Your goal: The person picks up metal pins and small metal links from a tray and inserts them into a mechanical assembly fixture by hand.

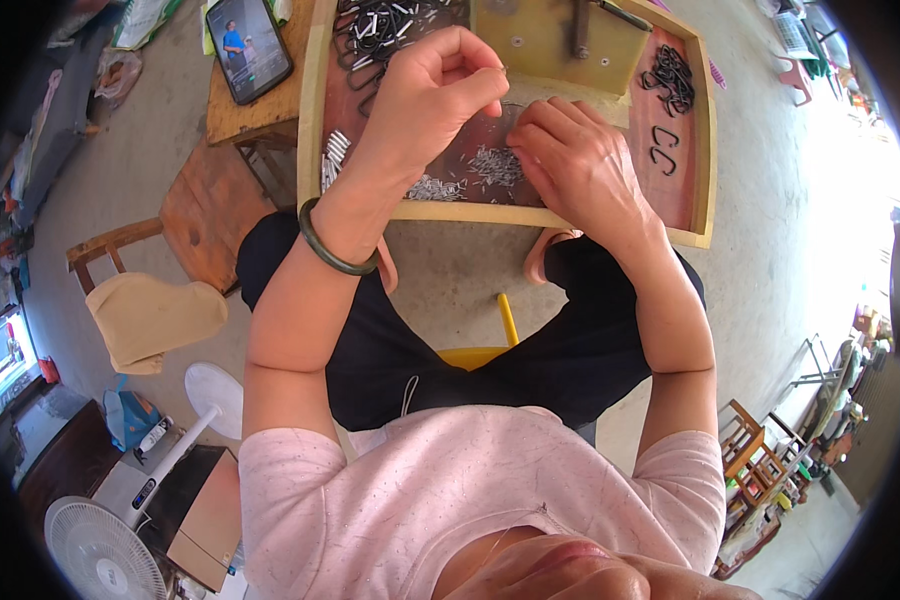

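Over the wooden tray (450,212), my left hand (435,90) is raised with thumb and forefinger pinched; whatever sits between them is too small to name. My right hand (580,165) is lower, its fingers bent together beside a pile of small silvery pins (497,165); its fingertips are partly hidden. Another heap of tiny silvery pieces (435,188) lies by the tray's near edge. Just beyond both hands stands a yellowish block (560,60) with a metal lever (581,30). Two black C-shaped hooks (663,150) lie right of my right hand.
A tangle of black hooks (670,80) fills the tray's far right; black hooks with white pieces (385,25) lie far left. Silvery rods (335,155) sit at the left wall. A phone (248,50) rests on a wooden stool (255,120). A white fan (105,555) stands lower left.
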Motion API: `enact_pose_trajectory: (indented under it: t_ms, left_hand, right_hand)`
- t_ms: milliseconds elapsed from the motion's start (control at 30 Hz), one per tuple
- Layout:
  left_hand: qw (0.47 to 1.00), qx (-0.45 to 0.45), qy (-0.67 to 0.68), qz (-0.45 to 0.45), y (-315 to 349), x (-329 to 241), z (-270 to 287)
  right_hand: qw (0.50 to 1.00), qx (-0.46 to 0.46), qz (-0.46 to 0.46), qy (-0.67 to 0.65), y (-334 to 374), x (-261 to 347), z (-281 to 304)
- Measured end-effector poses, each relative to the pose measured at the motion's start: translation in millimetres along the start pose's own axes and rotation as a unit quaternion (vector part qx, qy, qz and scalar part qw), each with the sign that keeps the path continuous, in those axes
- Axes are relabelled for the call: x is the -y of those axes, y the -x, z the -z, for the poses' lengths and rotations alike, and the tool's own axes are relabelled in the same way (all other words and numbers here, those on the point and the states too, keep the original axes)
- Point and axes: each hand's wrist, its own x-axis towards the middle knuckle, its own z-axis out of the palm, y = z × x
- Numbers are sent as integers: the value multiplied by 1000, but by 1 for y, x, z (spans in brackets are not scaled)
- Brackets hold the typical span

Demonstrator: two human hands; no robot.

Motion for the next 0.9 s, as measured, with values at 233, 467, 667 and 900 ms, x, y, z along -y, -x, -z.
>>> enact_pose_trajectory:
  t_ms: [233,467,667,900]
  left_hand:
    - [1000,7,3,-6,2,-2,4]
    - [1000,6,-5,-14,5,-3,9]
    - [1000,4,-6,-15,6,-3,9]
    - [1000,7,-9,-13,5,-3,10]
  right_hand:
    - [996,26,49,76,-2,2,-4]
    - [992,12,46,113,1,7,-6]
    - [995,-36,31,83,-1,-5,-8]
    - [993,9,71,92,-4,-2,-11]
